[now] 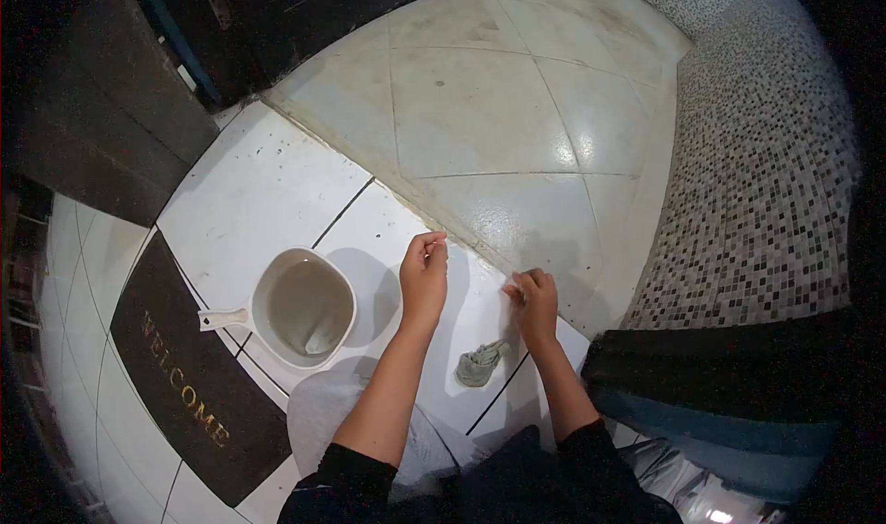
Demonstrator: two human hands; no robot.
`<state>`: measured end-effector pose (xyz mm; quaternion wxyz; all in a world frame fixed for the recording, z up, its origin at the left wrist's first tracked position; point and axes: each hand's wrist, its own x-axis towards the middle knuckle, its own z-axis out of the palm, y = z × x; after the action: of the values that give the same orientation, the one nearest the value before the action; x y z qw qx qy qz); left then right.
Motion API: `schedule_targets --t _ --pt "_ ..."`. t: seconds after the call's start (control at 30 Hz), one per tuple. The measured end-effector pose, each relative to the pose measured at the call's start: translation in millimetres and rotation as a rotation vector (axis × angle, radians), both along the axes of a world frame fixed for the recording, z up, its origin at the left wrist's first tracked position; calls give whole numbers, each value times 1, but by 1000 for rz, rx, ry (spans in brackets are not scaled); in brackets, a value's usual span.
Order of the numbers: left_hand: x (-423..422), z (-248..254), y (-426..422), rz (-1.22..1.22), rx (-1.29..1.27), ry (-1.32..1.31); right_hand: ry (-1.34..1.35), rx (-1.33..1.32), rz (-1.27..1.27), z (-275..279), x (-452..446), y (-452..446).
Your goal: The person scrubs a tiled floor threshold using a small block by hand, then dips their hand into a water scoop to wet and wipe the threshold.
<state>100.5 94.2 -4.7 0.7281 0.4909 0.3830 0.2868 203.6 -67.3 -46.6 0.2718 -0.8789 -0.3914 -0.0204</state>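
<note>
My left hand (425,279) is held over the white tiled step near its far edge, its fingers curled together. My right hand (535,303) is to the right, fingers bent in towards the thumb. Whatever either hand might hold is too small or hidden to make out. Below and between them a crumpled grey-green cloth (480,364) lies on the white tile (369,275). To the left stands a white square dipper (346,279), its handle pointing left. It contains cloudy water (295,303), with a pale shape showing near the bottom.
A dark doormat (175,367) lettered WELCOME lies on the left. Beyond the step edge spreads a grey tiled floor (480,109), with wet-looking glare. A mosaic-patterned wall (757,183) rises on the right. Dark doors (101,90) stand at the upper left.
</note>
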Motion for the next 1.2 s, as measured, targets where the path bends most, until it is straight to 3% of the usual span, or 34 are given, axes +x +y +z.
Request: schedule_targets --t 0.2,0.37,0.47,0.63,0.77,0.87,1.0,1.1,1.2 --pt "2 -1 -2 -5 84 49 -103 48 29 0 0 51" --pt "0 -2 1 14 41 56 -104 67 66 -2 1 20" --pt "4 0 -2 0 47 33 -21 63 -17 0 -1 3" --pt "5 -2 -3 -35 98 18 -2 106 18 -3 -1 60" --pt "0 5 0 10 18 44 66 131 40 -3 -1 33" --pt "3 5 -4 0 9 6 134 45 -23 -2 -2 -3" --pt "8 -4 -7 -26 72 -26 53 -78 -36 -1 -1 21" --pt "3 2 -4 -11 56 27 7 139 30 -3 1 47" --pt "0 5 -2 -2 7 39 36 95 46 2 3 27"
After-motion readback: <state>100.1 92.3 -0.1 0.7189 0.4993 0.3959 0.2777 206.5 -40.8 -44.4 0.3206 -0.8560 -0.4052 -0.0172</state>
